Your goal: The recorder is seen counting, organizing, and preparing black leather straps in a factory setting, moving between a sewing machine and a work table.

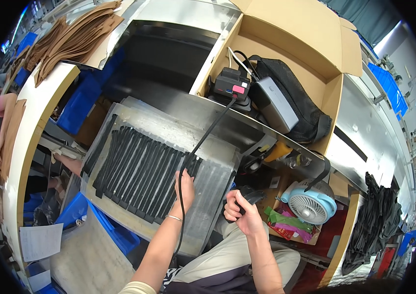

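The left hand (187, 188) is at the right part of a row of black strips (142, 174), its fingertips touching them near their upper ends; whether it pinches one I cannot tell. The right hand (247, 216), apart from the left and beyond the row's right end, is closed around a dark object (253, 195) whose kind is unclear. The strips lie side by side, slightly slanted, on a board covered in translucent sheeting (214, 193). A black cable (208, 131) crosses in front of the left hand, running up to a black device (231, 84) in an open cardboard box (267, 30), beside a grey power bank (275, 104) and a black mesh bag (294, 93). Right of the right hand, a light-blue fan (310, 207) stands near colourful wrappers (291, 226); farther right hangs a dark bundle of strips (371, 223). At upper left, brown sheets (78, 36) lie stacked above a blue bin (77, 105).
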The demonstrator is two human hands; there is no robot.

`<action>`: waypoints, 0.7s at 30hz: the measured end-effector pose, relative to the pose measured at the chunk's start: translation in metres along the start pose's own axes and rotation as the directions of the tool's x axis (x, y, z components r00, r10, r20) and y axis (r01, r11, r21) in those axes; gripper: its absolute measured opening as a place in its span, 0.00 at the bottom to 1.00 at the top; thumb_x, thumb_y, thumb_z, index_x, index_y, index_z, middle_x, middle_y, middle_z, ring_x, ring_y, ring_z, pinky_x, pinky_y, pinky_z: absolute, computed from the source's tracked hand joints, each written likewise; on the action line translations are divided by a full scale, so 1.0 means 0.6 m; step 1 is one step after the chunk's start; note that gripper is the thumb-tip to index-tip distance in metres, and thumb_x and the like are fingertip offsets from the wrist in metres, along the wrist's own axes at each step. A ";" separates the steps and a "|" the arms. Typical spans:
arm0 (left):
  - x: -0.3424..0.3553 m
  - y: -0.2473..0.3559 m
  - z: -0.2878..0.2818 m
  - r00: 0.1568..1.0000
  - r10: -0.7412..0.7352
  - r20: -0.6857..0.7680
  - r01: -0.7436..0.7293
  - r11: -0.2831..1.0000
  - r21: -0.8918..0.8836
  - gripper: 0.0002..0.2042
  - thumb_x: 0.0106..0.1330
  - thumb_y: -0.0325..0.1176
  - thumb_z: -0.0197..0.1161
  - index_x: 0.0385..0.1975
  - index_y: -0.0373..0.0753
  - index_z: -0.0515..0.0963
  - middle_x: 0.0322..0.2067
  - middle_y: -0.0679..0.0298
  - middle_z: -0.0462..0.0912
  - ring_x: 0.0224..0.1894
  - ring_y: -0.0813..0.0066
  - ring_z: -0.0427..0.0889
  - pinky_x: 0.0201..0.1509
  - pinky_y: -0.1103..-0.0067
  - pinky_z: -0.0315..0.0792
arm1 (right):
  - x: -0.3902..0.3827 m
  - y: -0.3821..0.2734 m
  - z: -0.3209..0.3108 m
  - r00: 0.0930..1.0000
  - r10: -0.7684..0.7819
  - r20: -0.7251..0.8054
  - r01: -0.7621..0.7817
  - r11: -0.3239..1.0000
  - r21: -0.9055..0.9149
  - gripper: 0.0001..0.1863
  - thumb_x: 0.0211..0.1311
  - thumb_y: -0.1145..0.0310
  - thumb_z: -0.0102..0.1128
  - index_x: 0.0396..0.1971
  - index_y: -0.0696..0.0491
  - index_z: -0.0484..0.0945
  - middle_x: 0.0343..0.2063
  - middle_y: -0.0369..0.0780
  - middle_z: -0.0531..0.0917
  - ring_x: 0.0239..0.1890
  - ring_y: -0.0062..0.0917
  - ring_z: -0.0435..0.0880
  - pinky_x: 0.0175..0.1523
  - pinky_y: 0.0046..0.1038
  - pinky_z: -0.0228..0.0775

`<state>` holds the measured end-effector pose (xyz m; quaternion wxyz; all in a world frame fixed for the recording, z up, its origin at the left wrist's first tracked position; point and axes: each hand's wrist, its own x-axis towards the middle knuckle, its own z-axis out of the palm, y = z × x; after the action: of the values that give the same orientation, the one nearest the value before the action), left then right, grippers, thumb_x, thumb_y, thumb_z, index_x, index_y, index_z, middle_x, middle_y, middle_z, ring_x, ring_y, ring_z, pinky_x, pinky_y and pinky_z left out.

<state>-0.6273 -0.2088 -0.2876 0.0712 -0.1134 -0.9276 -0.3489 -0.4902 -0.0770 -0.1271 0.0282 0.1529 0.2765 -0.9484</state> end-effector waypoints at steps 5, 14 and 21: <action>0.023 0.000 -0.014 0.832 0.029 0.555 0.118 0.967 -0.227 0.08 0.55 0.27 0.62 0.30 0.34 0.71 0.26 0.53 0.78 0.26 0.62 0.79 0.30 0.69 0.69 | 0.031 0.000 0.014 0.948 -0.002 -0.317 -0.022 0.997 -0.073 0.22 0.68 0.58 0.42 0.42 0.66 0.72 0.18 0.33 0.62 0.20 0.15 0.60 0.27 0.21 0.55; -0.070 0.106 -0.144 0.557 0.274 0.784 0.755 0.226 -0.616 0.07 0.64 0.24 0.53 0.41 0.33 0.69 0.33 0.57 0.81 0.30 0.71 0.82 0.33 0.79 0.77 | 0.046 0.041 -0.016 0.934 0.236 -0.268 -0.267 0.960 -0.084 0.23 0.60 0.50 0.54 0.40 0.58 0.74 0.15 0.31 0.68 0.10 0.14 0.60 0.15 0.19 0.52; -0.085 0.032 -0.129 0.245 0.133 0.960 0.743 0.610 -0.274 0.26 0.70 0.49 0.40 0.36 0.29 0.75 0.30 0.56 0.82 0.31 0.68 0.83 0.39 0.75 0.76 | 0.006 -0.001 0.008 0.986 -0.157 0.052 0.164 0.883 -0.441 0.23 0.70 0.58 0.36 0.23 0.57 0.73 0.30 0.44 0.79 0.41 0.31 0.77 0.57 0.37 0.62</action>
<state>-0.5691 -0.2543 -0.2285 -0.6031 -0.1004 -0.5728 -0.5459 -0.4953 -0.0792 -0.1239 -0.0143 0.1120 0.4967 -0.8606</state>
